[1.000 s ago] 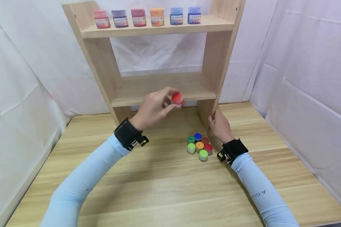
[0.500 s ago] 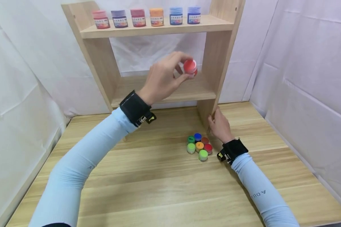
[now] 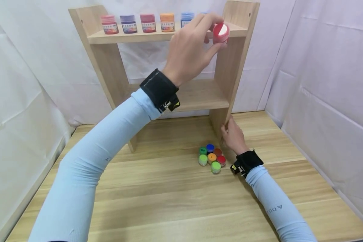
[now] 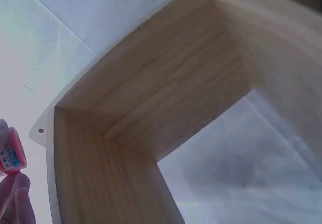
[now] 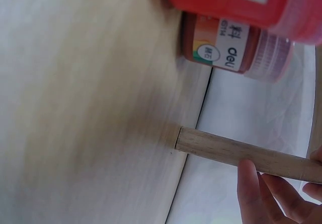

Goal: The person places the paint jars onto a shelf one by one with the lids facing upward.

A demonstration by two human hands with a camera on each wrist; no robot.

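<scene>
Between thumb and fingers my left hand (image 3: 190, 50) pinches a small red paint jar (image 3: 221, 33), raised in front of the right end of the top shelf (image 3: 133, 38). In the left wrist view the red jar's label (image 4: 9, 158) shows at the left edge. My right hand (image 3: 234, 136) grips the lower front edge of the shelf unit's right side panel (image 3: 219, 122); the right wrist view shows its fingers (image 5: 248, 189) against that panel. Several paint jars stand along the top shelf, among them an orange one (image 3: 167, 23); the rightmost is mostly hidden behind my left hand.
A cluster of small paint jars stands on the wooden table (image 3: 157, 195) beside my right hand, with a light green jar (image 3: 216, 167) nearest the front. The middle shelf (image 3: 199, 95) lies below my left hand. White cloth (image 3: 326, 84) hangs around the table.
My left hand has risen and moved right with the red jar, from near the middle shelf to the top shelf's height. My right hand stays on the side panel.
</scene>
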